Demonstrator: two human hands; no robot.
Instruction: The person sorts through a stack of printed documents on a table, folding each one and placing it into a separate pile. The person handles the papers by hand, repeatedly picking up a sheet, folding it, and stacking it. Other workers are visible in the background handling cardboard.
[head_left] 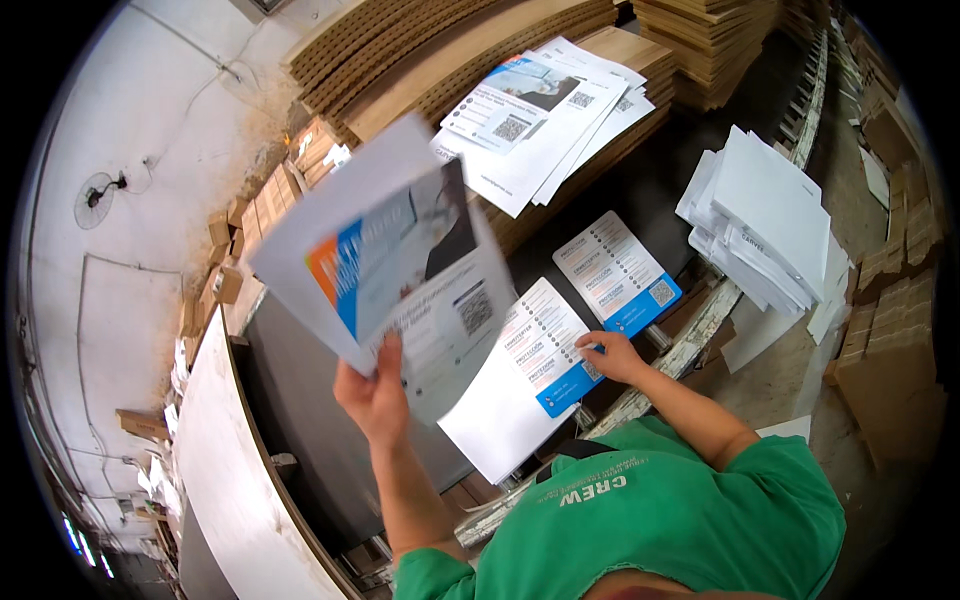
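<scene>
My left hand (378,400) is closed, thumb on top, around the lower edge of a colour-printed leaflet (420,285) and a white sheet (310,230) behind it. They are held up off the work surface and look slightly blurred. My right hand (614,358) has its fingers pinched at the right edge of an instruction leaflet (548,345) with a blue bottom band. That leaflet lies partly over a white sheet (500,425). Just beyond it, a matching instruction leaflet (615,270) lies on the dark surface.
Ahead, more printed sheets (545,120) rest on stacked brown boards (420,65). To the right stands a pile of white packets (765,225), near flattened cartons (890,350). A pale board edge (240,450) runs along the left. A fan (95,200) hangs on the wall.
</scene>
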